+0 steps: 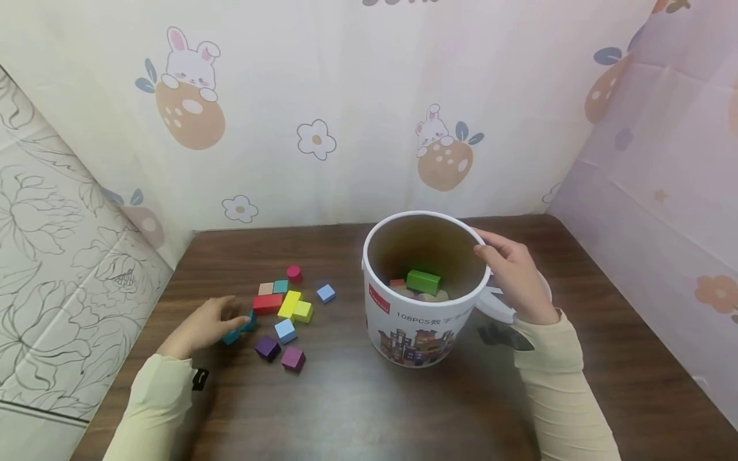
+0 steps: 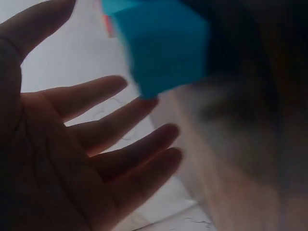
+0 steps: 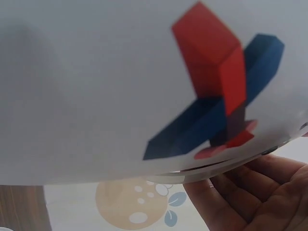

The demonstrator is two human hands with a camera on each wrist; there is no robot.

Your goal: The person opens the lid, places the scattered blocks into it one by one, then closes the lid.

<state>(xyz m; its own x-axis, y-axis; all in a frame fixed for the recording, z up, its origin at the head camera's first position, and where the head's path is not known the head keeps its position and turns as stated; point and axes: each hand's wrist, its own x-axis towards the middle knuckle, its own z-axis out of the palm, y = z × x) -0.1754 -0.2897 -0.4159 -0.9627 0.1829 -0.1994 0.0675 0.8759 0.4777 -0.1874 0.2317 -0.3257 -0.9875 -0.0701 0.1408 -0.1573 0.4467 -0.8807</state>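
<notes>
The left hand [image 1: 198, 328] is lying beside two teal blocks [image 1: 231, 337] at its three o'clock; the left wrist view alone is revealing its fingers [image 2: 115, 120] standing apart, though I cannot tell whether they are touching. The right hand [image 1: 521, 275] is gripping the white bucket [image 1: 429, 323] at the rim's three o'clock. Only its wrist view is showing a red-and-blue print [image 3: 209, 57]; only the head view is showing a green block [image 1: 423, 282] lying inside, toward six o'clock. On the worktop [image 1: 346, 416], a red block [image 1: 268, 303] is resting at the left hand's two o'clock.

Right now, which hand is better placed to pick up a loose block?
Probably the left hand: its spread fingers are close to a teal block, while the right hand holds the tub by its rim.
</notes>
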